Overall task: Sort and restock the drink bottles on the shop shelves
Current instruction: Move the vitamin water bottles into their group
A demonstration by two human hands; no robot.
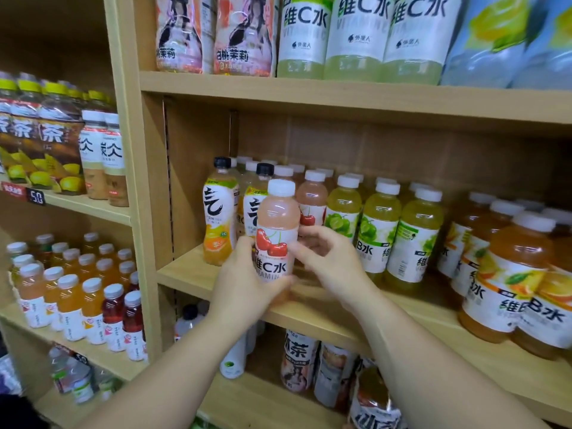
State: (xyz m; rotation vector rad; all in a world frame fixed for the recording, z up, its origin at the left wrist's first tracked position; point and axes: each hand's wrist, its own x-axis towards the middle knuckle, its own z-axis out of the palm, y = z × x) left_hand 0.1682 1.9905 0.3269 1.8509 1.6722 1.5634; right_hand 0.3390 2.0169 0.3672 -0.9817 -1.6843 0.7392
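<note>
Pink cherry bottle point(277, 230) right up front, standing upright at the front edge of the middle shelf point(411, 308). White cap on top, long axis straight up and down. The left grip point(244, 281) has it, fingers and thumb wrapped round the lower half, label facing out. The base is hidden behind that hand, so I can't say whether it sits on the board or hangs just above it.

The right grip point(329, 261) is in from the other side. Its fingers are loosely bent, tips against the bottle's right flank at label height. Pinching or only steadying? Can't tell from here.

Here's what the move turns on. Another pink bottle point(312, 196) with the same cherry label stands just behind and a little to the right, at the head of its file. On the left are the black-capped orange bottles point(219, 212), and on the right the green bottles point(343, 212).

So the home spot lies straight ahead of the grips, away from the person and a touch right. My read is a short push back with the bottle kept upright, the left grip carrying and the right one guiding. The lane looks narrow, and the nearest black-capped neighbour is the one most likely to get knocked.
</note>
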